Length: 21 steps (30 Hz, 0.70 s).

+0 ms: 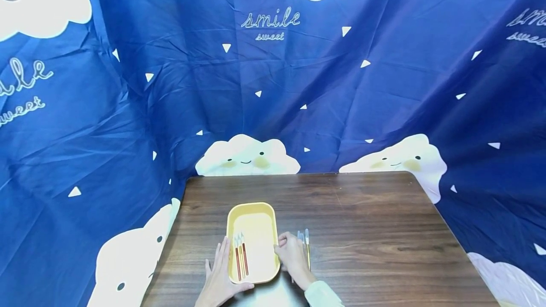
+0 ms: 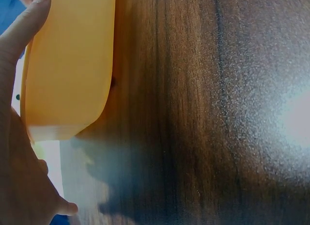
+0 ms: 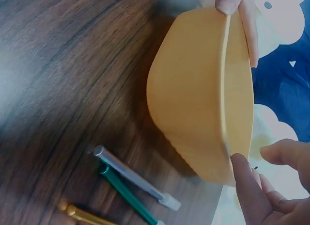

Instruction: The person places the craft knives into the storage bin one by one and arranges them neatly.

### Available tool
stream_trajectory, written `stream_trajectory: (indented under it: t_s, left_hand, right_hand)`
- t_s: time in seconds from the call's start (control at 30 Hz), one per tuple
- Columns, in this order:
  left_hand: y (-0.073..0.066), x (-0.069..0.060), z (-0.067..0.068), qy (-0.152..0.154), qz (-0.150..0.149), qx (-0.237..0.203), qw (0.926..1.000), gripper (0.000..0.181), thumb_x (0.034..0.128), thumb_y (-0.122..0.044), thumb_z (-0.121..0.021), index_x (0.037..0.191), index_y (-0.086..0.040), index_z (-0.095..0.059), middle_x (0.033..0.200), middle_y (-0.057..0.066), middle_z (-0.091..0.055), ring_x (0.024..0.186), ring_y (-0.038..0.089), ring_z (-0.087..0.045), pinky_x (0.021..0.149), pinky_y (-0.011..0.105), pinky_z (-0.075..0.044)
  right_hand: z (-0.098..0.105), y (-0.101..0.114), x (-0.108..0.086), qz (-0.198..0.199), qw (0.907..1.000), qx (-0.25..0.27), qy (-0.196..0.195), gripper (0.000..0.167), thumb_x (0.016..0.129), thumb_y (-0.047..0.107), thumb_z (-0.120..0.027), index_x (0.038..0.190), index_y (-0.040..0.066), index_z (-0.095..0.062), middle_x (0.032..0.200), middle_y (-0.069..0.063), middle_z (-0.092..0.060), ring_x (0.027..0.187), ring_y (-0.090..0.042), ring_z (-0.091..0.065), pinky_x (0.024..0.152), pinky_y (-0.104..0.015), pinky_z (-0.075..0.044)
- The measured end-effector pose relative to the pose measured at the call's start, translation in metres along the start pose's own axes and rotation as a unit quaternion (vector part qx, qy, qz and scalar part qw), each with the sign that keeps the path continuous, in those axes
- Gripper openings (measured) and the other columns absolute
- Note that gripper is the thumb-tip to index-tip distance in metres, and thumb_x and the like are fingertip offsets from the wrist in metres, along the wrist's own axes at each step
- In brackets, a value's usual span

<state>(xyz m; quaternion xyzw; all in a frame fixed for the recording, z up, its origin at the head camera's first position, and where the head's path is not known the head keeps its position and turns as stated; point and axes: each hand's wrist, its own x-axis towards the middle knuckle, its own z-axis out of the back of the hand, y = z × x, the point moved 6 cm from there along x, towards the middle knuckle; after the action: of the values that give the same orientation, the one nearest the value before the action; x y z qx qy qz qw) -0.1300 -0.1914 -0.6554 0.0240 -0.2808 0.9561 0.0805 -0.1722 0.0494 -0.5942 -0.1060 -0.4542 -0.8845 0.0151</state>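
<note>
Blue cloud-printed curtain (image 1: 324, 84) hangs beyond the left edge and far edge of the brown table (image 1: 384, 231), whose near edge is cut off. The left hand (image 1: 219, 278), fingers straight, thumb apart, touches the yellow tray (image 1: 262, 238), which stands nearer to the table's left edge. Inside, by its left wall, lie three brushes (image 1: 243, 259). The right hand (image 1: 295, 258) touches the right rim; whether it pinches, I cannot tell. It partly hides slim tools (image 3: 128, 196) on its right.
</note>
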Motion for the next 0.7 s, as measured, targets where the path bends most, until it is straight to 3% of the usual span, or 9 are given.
stream_trajectory:
  t_s: [0.4, 0.7]
  left_hand:
    - [0.0, -0.001, 0.0, 0.002, 0.005, -0.006, 1.0, 0.149, 0.0606, -0.075, -0.089, 0.169, -0.009, -0.012, 0.175, 0.017, -0.015, 0.154, 0.055, -0.022, 0.106, 0.09, -0.015]
    - [0.003, 0.001, -0.002, 0.007, 0.01, -0.005, 0.9999, 0.149, 0.0609, -0.078, -0.087, 0.169, -0.008, -0.012, 0.174, 0.018, -0.016, 0.154, 0.055, -0.022, 0.106, 0.09, -0.015]
  right_hand:
    - [0.015, -0.022, -0.003, -0.014, 0.9999, -0.003, -0.007, 0.022, 0.075, -0.006, -0.084, 0.095, -0.006, -0.073, 0.077, -0.003, -0.072, 0.065, -0.012, -0.067, 0.062, -0.026, -0.059]
    - [0.026, -0.036, -0.006, -0.034, 0.9991, -0.016, -0.02, 0.021, 0.074, -0.006, -0.081, 0.092, -0.003, -0.073, 0.075, -0.004, -0.072, 0.064, -0.014, -0.067, 0.062, -0.031, -0.059]
